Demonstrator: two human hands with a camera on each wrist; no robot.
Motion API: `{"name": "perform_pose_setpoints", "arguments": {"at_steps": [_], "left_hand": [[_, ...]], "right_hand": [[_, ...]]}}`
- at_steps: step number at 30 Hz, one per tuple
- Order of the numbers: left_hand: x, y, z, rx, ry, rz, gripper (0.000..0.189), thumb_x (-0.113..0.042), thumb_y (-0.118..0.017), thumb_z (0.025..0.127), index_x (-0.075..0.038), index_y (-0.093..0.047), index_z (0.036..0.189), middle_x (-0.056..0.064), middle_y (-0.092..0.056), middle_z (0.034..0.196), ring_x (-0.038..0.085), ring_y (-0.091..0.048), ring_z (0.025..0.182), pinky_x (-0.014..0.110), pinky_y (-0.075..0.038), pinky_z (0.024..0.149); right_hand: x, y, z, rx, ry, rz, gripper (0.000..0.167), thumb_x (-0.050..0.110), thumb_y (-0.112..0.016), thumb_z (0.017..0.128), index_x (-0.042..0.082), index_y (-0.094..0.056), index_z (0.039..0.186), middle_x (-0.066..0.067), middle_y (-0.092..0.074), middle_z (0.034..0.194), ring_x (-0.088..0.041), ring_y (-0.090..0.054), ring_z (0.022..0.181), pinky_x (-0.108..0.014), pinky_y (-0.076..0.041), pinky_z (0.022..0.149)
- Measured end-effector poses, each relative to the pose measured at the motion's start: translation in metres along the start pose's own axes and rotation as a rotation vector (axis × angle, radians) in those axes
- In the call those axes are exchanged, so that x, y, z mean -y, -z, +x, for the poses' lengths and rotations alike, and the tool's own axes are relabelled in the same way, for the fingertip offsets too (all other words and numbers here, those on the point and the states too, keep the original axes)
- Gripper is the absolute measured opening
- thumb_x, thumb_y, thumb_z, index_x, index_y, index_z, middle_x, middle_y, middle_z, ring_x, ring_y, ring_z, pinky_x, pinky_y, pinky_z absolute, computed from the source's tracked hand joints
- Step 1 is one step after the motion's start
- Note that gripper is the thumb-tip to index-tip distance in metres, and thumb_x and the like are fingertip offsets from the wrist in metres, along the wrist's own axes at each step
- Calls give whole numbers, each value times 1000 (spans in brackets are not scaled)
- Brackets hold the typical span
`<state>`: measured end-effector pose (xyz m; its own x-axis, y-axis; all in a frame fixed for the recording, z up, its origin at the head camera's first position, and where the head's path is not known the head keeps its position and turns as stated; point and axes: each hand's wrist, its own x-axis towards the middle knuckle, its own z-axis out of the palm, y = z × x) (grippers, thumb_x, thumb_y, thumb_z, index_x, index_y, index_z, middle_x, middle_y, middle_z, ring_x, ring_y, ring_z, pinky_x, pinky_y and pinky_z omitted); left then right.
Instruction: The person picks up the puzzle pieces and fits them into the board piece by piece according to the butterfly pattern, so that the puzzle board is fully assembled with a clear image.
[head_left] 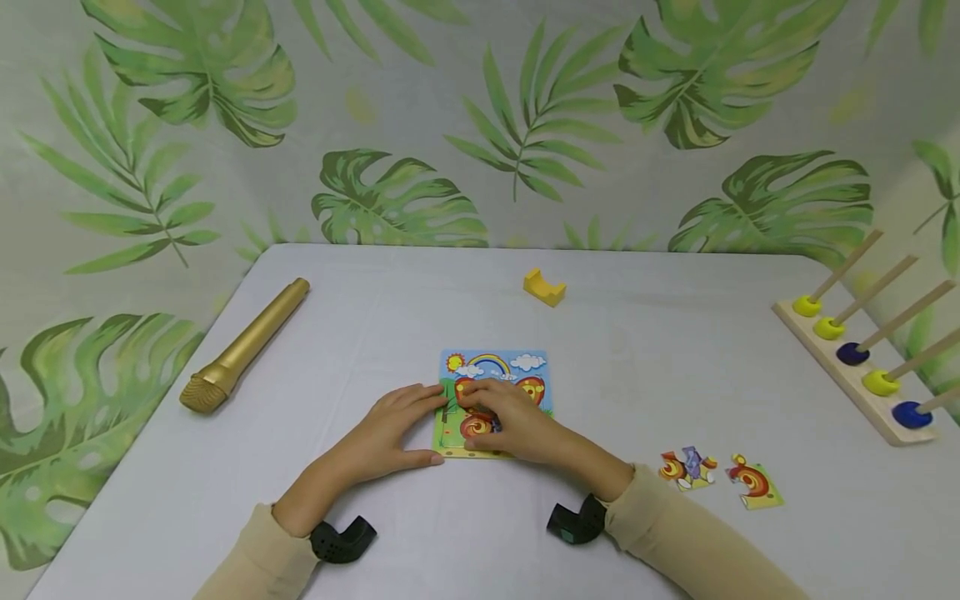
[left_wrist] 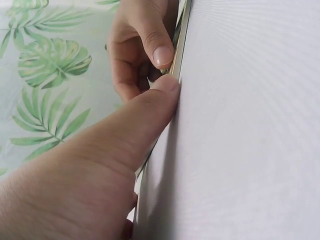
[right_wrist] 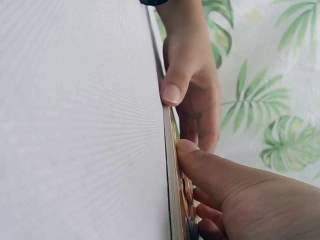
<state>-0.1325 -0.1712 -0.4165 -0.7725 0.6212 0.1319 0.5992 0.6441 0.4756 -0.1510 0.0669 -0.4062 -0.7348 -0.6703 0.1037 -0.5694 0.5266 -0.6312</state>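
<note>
A square picture puzzle (head_left: 528,363) with a sun, rainbow and clouds lies flat in the middle of the table. My left hand (head_left: 378,433) is at its left side, fingers extended to the edge and thumb touching the near left corner. Over the puzzle, my right hand (head_left: 517,422) has its fingers bent and thumb opposed around a puzzle piece (head_left: 476,427) with a red swirl. That hand covers much of the picture. In the right wrist view, the right thumb (right_wrist: 200,160) rests at the board's near edge, with colored pieces (right_wrist: 187,200) beside it.
Two loose puzzle pieces, one (head_left: 690,468) with purple and one (head_left: 756,483) with a red swirl, lie right of the right forearm. A gold microphone (head_left: 247,346) lies left. A yellow block (head_left: 544,287) sits behind; a wooden peg stand (head_left: 855,375) with rings is at right.
</note>
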Motion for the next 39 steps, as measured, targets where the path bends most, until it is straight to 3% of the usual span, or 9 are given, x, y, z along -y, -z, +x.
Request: {"name": "perform_pose_setpoints", "arguments": {"at_steps": [6, 12, 17, 28, 33, 39], "left_hand": [[-2, 2, 0, -10, -11, -2, 67, -50, -64, 77, -16, -46, 132, 1, -34, 140, 25, -26, 129, 47, -18, 103], [-1, 2, 1, -21, -56, -11, 52, -48, -64, 77, -24, -57, 123, 2, -38, 138, 25, -29, 127, 48, -19, 102], [-1, 4, 1, -17, -77, 0, 49, -46, -65, 78, -24, -59, 121, 4, -38, 137, 25, -30, 126, 48, -20, 102], [-5, 8, 0, 9, -54, 7, 48, -43, -66, 78, -23, -59, 122, 6, -37, 138, 27, -29, 126, 48, -21, 102], [-5, 7, 0, 1, -61, 10, 48, -43, -66, 78, -22, -59, 121, 6, -38, 138, 26, -30, 126, 47, -20, 102], [-4, 5, 0, -19, -70, -2, 47, -43, -66, 78, -22, -60, 120, 6, -39, 137, 27, -31, 125, 48, -20, 102]], "right_hand": [[5, 1, 1, -1, -27, -24, 50, 34, -69, 78, 12, -57, 121, -2, -44, 130, -23, -34, 122, -48, -25, 98], [5, 4, 2, -6, 8, -118, 50, 38, -68, 78, 13, -59, 120, -2, -46, 128, -25, -36, 120, -49, -25, 97], [6, 5, 3, 1, 24, -149, 50, 39, -68, 78, 13, -60, 120, -3, -46, 128, -26, -36, 119, -49, -24, 98], [5, 4, 2, -17, 72, -169, 49, 37, -68, 79, 12, -60, 119, -5, -47, 128, -27, -38, 118, -48, -26, 97], [1, 3, 0, 3, 47, -119, 52, 40, -66, 79, 15, -56, 124, -1, -44, 131, -23, -34, 122, -48, -22, 99], [5, 22, -8, 43, -14, 130, 59, 32, -68, 80, 15, -45, 131, 0, -39, 134, -16, -31, 124, -43, -28, 99]]}}
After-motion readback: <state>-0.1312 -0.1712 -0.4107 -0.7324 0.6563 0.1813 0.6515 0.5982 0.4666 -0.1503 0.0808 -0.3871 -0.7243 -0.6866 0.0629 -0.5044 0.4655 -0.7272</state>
